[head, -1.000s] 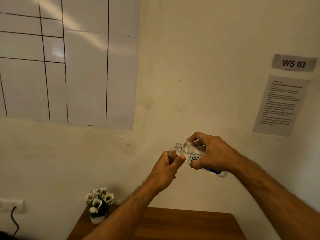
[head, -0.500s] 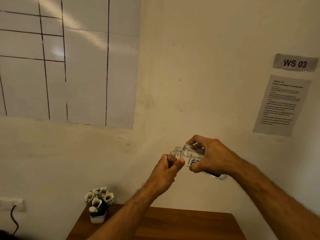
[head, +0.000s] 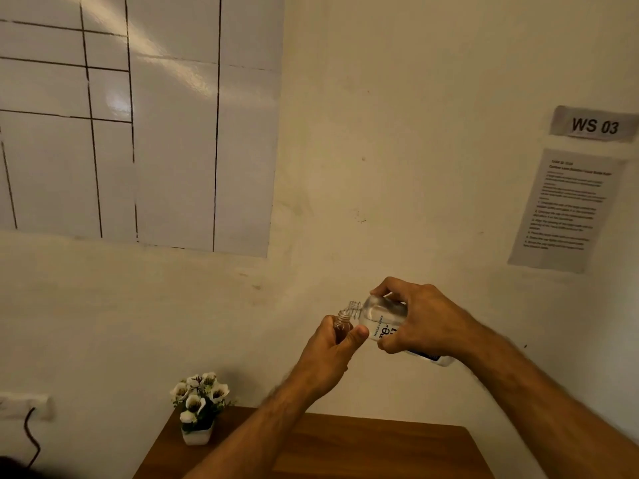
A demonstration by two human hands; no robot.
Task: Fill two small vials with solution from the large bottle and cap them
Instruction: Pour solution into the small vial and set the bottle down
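My left hand grips a small clear vial upright in front of the wall, its open threaded neck showing above my fingers. My right hand grips the large clear bottle with a white label, tipped nearly sideways. The bottle's uncapped neck points left and sits right at the vial's mouth. Liquid is visible inside the bottle. My fingers hide most of the vial's body. No second vial and no caps are in view.
A wooden table lies below my arms, with a small white pot of flowers at its far left corner. The wall carries a ruled white sheet, a "WS 03" sign and an instruction page. A socket with a cable sits lower left.
Both hands have drifted slightly lower, still holding the bottle's neck at the vial's mouth. The tilt looks much the same.
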